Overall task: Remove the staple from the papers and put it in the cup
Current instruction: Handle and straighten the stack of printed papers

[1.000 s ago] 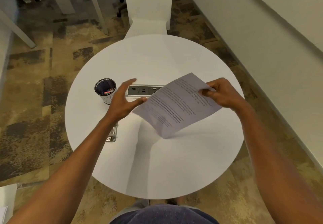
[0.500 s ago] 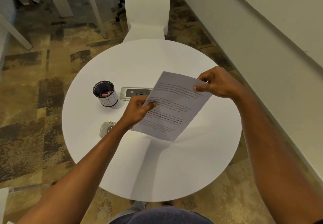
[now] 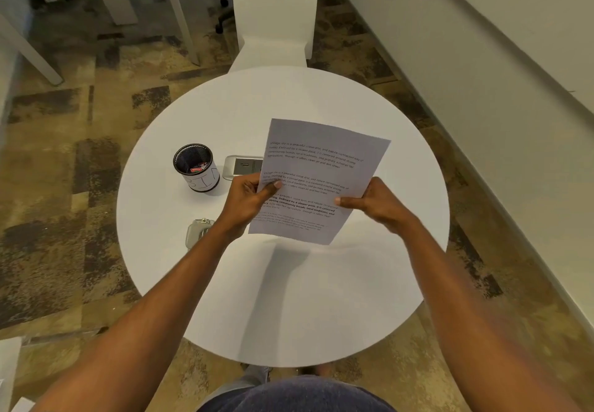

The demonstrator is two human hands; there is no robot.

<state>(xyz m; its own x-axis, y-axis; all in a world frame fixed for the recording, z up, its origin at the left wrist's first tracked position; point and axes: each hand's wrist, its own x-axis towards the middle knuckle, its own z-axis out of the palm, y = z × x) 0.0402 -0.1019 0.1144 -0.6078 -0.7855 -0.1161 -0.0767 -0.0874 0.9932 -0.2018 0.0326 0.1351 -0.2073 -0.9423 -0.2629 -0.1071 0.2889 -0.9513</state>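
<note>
You've got the white printed paper sheets [image 3: 316, 180] pinched in both hands, left hand [image 3: 246, 201] and right hand [image 3: 374, 201], above the round white table [image 3: 289, 299]; staple not visible, so removal and drop into the black mesh cup [image 3: 196, 167] look undone.

Handwritten "BIN" on white band of cup [image 3: 198, 167]. Printed paragraphs on papers [image 3: 316, 180]; legible bits: "peaceful, close-knit, and nature-connected way of", bold "Defined by a slower pace, it is centered", "strong community bonds, local traditions". Bottom lines too small to read.
</note>
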